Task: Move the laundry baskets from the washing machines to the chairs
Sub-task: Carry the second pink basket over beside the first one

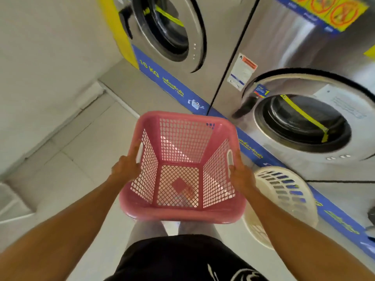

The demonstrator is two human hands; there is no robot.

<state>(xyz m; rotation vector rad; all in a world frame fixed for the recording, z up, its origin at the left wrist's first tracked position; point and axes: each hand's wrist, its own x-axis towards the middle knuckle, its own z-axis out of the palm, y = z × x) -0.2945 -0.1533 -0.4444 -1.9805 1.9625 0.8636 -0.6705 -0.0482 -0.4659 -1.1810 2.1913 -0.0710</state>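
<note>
Both bare forearms are reaching forward, left hand [126,168] and right hand [240,173] gripping the side handles of an empty pink square plastic lattice basket [180,214], held above the floor before steel front-loading washing machines [300,126]; a white round slotted basket [284,201] is sitting just right.

1. Left hand [126,168] and right hand [239,173] grip pink basket [181,169] at its side handles, off the floor.
2. White basket [284,201] on floor, against right washing machine [304,122].
3. Left washing machine [172,31] door closed.
</note>
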